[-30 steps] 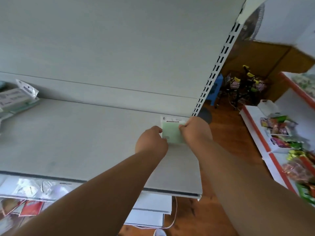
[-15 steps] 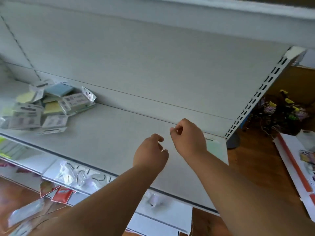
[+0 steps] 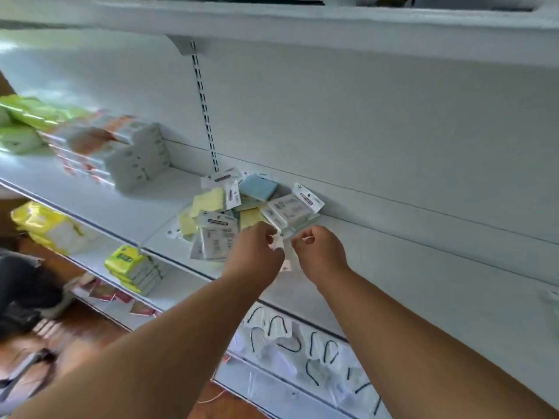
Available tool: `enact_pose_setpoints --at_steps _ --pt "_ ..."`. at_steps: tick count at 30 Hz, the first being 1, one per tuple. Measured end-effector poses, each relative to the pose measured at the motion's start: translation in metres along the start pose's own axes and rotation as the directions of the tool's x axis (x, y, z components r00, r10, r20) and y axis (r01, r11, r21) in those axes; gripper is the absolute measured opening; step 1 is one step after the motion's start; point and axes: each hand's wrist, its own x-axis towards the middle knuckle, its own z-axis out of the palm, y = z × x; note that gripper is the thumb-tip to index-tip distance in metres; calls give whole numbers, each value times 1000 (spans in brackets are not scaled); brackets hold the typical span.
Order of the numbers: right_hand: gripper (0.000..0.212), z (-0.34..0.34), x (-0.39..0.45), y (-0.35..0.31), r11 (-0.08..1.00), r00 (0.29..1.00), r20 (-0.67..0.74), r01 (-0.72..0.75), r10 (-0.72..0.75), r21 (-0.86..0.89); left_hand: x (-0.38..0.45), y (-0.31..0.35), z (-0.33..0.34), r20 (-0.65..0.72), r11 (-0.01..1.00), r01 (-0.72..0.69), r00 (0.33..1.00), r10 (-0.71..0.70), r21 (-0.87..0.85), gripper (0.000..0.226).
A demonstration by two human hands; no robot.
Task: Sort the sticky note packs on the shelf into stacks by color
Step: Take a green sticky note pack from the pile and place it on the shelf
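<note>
A: Where are the sticky note packs (image 3: 245, 208)?

B: Heaped on the shelf (image 3: 423, 267), just beyond both sets of fingers, toward the back wall. Yellow and blue ones show, several lying label side up.

A: What are the hands doing?

B: The left hand (image 3: 257, 252) has its fingers curled, pinching something small and white, probably a pack's hang tab. The right hand (image 3: 320, 252) has fingertips pinched together just beside it; whether they hold anything, I cannot tell.

A: How will the packs handle?

B: Light and flat, I'd judge, with slick wrapping. Take one by its edges or the card tab.

A: Anything unclear?

B: The lower packs are buried, so their colours are hidden, and the left of the shelf is blurred
</note>
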Motion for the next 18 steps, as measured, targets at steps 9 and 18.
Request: enact_pose_setpoints --at_steps 9,18 --pt "51 23 65 -21 827 981 137 191 -139 -529 47 -20 -4 79 992 64 995 -56 -105 36" --pt "29 26 46 -17 882 952 -55 257 -302 -395 57 -38 -3 127 998 -1 992 9 -64 56"
